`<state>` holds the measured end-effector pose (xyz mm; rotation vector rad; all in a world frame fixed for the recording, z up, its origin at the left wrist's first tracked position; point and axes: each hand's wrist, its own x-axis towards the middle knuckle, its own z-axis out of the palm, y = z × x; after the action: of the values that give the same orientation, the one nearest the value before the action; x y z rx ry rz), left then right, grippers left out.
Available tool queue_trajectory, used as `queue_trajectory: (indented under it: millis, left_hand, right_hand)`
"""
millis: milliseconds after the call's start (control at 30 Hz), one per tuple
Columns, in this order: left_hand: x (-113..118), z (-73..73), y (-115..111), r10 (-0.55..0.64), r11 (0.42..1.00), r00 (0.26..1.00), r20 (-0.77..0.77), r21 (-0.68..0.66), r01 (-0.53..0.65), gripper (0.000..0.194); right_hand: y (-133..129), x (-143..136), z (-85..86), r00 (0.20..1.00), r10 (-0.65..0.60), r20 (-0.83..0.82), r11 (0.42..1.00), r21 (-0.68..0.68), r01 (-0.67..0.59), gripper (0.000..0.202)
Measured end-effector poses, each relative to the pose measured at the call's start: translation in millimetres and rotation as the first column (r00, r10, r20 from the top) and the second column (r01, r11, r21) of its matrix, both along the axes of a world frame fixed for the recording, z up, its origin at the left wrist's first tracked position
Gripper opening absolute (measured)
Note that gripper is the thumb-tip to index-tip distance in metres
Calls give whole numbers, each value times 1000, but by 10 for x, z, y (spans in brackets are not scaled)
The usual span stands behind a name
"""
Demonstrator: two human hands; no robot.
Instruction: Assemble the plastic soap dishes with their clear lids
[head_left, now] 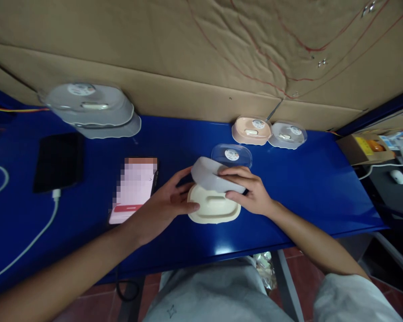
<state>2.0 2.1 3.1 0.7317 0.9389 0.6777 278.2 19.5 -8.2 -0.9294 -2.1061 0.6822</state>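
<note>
My right hand (250,190) grips a pale grey, oval plastic tub (208,172), tilted above a cream oval base (215,212). That base lies on the blue table and has a raised bar in its middle. At its left end, my left hand (174,197) holds the rim, thumb on top; its other fingers are partly hidden behind the base and tub. Just behind the tub lies a clear plastic lid (240,155) with a round white sticker.
Stacked grey boxes with clear lids (90,107) stand back left. A peach box (250,130) and another grey box (287,134) stand back right. Left are a phone with a lit screen (136,188) and a cabled black tablet (58,161). A cardboard box (366,147) sits far right.
</note>
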Motion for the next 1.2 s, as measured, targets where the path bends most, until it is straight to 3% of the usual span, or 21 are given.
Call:
queue_trajectory:
  millis: [100,233,300,367,467,600,667,733,900,1200]
  left_hand:
    - [4,-3,20,61,996,998,-1,-64,-61,100]
    - [-11,27,40,140,986,989,43,-103,-135,85]
    - [-24,41,46,177,980,983,57,-98,-171,80]
    - [-33,48,52,213,975,974,76,-85,-207,76]
    - [-28,47,60,254,965,960,115,-91,-245,68]
    - [-9,40,61,279,956,953,122,-130,-263,57]
    - [-3,36,63,285,954,950,127,-138,-268,55]
    - [0,32,71,282,955,948,147,-143,-262,53]
    - [0,22,89,268,961,941,206,-130,-245,40]
    - [27,73,26,218,974,946,240,-106,-198,37]
  right_hand:
    - [19,32,-7,966,-142,-214,968,-232,91,52]
    - [77,52,64,819,-389,-423,805,-588,79,72]
    - [96,46,103,754,-447,-481,746,-665,17,72]
    - [94,37,111,745,-448,-495,739,-674,-4,69]
    - [51,43,76,821,-376,-430,820,-566,79,69]
    - [-18,92,67,931,-249,-268,965,-145,217,54]
    - [-30,108,90,967,-203,-153,973,78,217,51]
    - [-31,101,105,988,-151,-18,965,214,151,52]
    - [-55,-10,29,978,-5,208,951,303,-60,54]
    - [-144,-98,4,905,-28,424,928,348,-134,53]
